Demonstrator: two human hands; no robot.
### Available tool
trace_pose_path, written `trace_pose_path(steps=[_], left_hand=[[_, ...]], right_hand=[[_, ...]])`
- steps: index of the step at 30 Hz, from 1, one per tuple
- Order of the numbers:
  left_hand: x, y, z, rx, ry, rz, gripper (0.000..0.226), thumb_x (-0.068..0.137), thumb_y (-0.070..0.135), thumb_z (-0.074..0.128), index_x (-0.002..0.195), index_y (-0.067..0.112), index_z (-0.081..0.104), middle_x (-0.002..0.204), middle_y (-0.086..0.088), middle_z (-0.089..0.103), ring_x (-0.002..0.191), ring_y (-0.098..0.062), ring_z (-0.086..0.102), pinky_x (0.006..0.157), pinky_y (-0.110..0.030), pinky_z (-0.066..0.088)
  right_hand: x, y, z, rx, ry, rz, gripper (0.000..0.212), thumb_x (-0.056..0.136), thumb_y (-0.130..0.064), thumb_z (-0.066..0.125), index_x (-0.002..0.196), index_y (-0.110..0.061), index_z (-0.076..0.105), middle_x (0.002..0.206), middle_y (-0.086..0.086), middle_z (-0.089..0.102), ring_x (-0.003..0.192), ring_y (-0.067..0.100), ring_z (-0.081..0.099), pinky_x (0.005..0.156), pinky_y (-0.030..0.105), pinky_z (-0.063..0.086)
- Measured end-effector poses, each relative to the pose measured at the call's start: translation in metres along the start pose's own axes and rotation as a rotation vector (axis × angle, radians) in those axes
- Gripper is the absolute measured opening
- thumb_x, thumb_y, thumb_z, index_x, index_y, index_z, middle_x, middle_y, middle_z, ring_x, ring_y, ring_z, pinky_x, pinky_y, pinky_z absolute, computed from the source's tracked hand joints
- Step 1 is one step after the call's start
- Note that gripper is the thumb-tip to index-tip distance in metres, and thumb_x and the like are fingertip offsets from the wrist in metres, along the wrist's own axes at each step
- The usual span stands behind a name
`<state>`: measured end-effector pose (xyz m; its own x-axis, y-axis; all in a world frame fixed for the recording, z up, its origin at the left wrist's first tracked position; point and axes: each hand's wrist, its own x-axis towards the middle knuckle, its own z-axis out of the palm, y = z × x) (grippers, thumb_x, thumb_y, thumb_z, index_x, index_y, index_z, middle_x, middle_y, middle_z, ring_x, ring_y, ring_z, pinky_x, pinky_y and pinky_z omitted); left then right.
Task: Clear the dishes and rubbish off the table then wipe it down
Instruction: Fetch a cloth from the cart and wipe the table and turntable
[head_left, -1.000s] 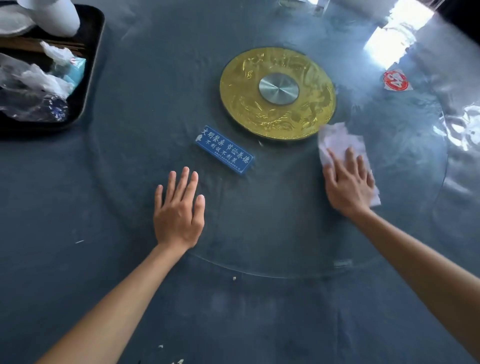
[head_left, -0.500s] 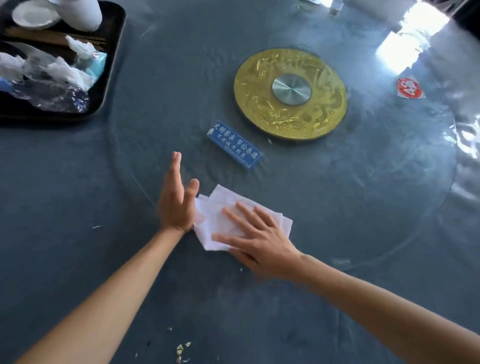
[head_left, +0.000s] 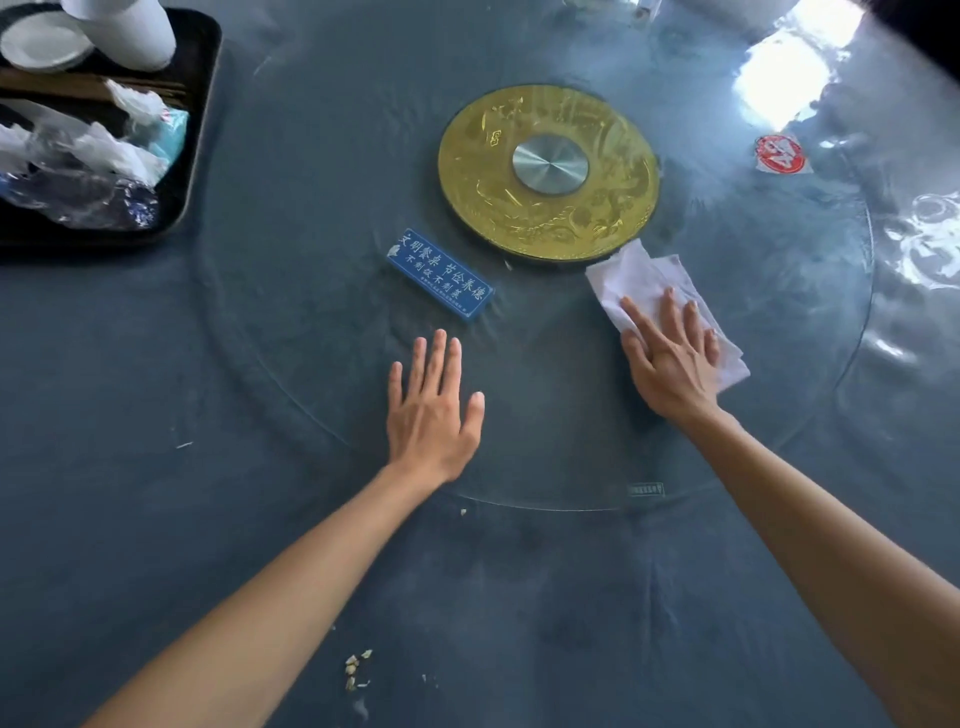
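Observation:
A round glass turntable (head_left: 311, 364) lies on a dark blue-grey table (head_left: 104, 519). My right hand (head_left: 670, 364) presses flat, fingers straight, on a white wiping cloth (head_left: 639, 283) just below the right side of the gold centre disc (head_left: 550, 171). Palm down with spread fingers, my left hand (head_left: 431, 410) rests on the glass near its front edge. A black tray (head_left: 202, 119) at the far left holds white cups, a small white plate, chopsticks and crumpled plastic rubbish.
A blue sign block (head_left: 441, 273) with white lettering lies on the glass left of the gold disc. A red-and-white sticker (head_left: 779, 153) sits at the right rear. Crumbs (head_left: 356, 667) lie on the tabletop near the front edge.
My right hand has swept the cloth from beside my left hand back to the right, up by the gold disc. My left hand has laid flat on the glass again.

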<state>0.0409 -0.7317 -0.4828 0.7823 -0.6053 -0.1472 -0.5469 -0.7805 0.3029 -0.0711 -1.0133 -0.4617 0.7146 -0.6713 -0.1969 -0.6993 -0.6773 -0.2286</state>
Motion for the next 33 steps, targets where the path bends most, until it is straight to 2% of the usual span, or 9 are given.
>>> trace_pose_path(steps=[3,6,10,15,21,26,28,30,33], left_hand=[[0.001,-0.003,0.006,0.046,0.056,-0.012,0.069,0.097,0.048,0.024,0.160,0.024,0.010,0.168,0.006,0.003,0.155,-0.016,-0.001,0.124,-0.047,0.003],[0.010,-0.022,0.004,0.053,0.072,0.032,0.067,0.097,0.046,0.025,0.160,0.025,0.015,0.167,0.008,0.006,0.155,-0.014,0.000,0.125,-0.047,0.004],[0.026,-0.056,-0.013,0.084,0.057,0.096,0.066,0.097,0.044,0.022,0.159,0.025,0.017,0.167,0.008,0.009,0.154,-0.013,0.002,0.125,-0.046,0.005],[0.045,-0.081,-0.032,0.092,0.048,0.009,0.060,0.101,0.036,0.026,0.159,0.025,0.018,0.168,0.003,0.010,0.155,-0.021,0.004,0.123,-0.051,0.008],[0.015,-0.006,-0.008,-0.034,0.068,-0.133,0.066,0.100,0.040,0.035,0.160,0.019,0.017,0.168,-0.008,0.006,0.155,-0.024,0.002,0.123,-0.051,0.007],[-0.004,0.022,0.009,-0.025,0.111,-0.213,0.069,0.097,0.044,0.028,0.160,0.019,0.013,0.168,-0.005,0.004,0.155,-0.021,0.001,0.123,-0.050,0.003],[0.001,0.013,0.008,-0.007,0.133,-0.205,0.066,0.098,0.041,0.028,0.160,0.022,0.016,0.168,-0.002,0.007,0.155,-0.019,0.004,0.123,-0.050,0.004],[0.008,-0.002,0.006,0.002,0.134,-0.180,0.067,0.095,0.038,0.027,0.159,0.024,0.017,0.168,0.000,0.008,0.155,-0.018,0.005,0.124,-0.049,0.004],[0.016,-0.029,0.001,0.050,0.120,-0.110,0.066,0.095,0.039,0.023,0.160,0.024,0.015,0.168,0.001,0.007,0.155,-0.018,0.004,0.123,-0.050,0.005]], right_hand=[[-0.005,-0.033,0.016,-0.043,0.001,-0.035,0.049,0.102,-0.063,0.015,0.151,-0.064,0.011,0.172,-0.003,-0.003,0.157,0.026,-0.006,0.125,0.052,-0.001],[-0.044,-0.048,0.033,-0.081,-0.036,-0.327,0.048,0.104,-0.059,0.021,0.152,-0.061,0.022,0.171,-0.004,0.004,0.158,0.027,0.001,0.124,0.054,0.006],[-0.087,-0.033,0.044,-0.079,-0.049,-0.736,0.043,0.106,-0.053,0.034,0.149,-0.055,0.038,0.169,-0.002,0.017,0.157,0.029,0.012,0.122,0.055,0.016],[-0.091,0.013,0.038,-0.081,-0.031,-0.881,0.041,0.107,-0.050,0.040,0.148,-0.054,0.039,0.169,-0.006,0.020,0.157,0.025,0.016,0.121,0.052,0.022],[-0.003,0.031,0.001,-0.043,-0.015,-0.269,0.042,0.102,-0.065,0.016,0.143,-0.075,0.016,0.170,-0.013,0.010,0.157,0.016,0.004,0.125,0.049,0.008],[0.038,-0.043,0.010,0.091,0.017,0.172,0.049,0.103,-0.062,0.016,0.152,-0.062,0.014,0.171,-0.007,-0.003,0.157,0.021,-0.007,0.125,0.052,-0.003],[0.009,-0.075,0.029,0.060,-0.005,-0.009,0.047,0.105,-0.057,0.022,0.152,-0.060,0.019,0.172,-0.005,0.001,0.157,0.025,-0.003,0.124,0.055,0.001],[-0.042,-0.086,0.046,-0.010,-0.039,-0.397,0.047,0.105,-0.050,0.031,0.151,-0.058,0.028,0.171,-0.004,0.008,0.157,0.028,0.005,0.122,0.056,0.010],[-0.100,-0.049,0.057,-0.003,-0.085,-0.770,0.041,0.107,-0.049,0.036,0.147,-0.057,0.039,0.170,-0.006,0.017,0.157,0.025,0.014,0.123,0.049,0.015]])
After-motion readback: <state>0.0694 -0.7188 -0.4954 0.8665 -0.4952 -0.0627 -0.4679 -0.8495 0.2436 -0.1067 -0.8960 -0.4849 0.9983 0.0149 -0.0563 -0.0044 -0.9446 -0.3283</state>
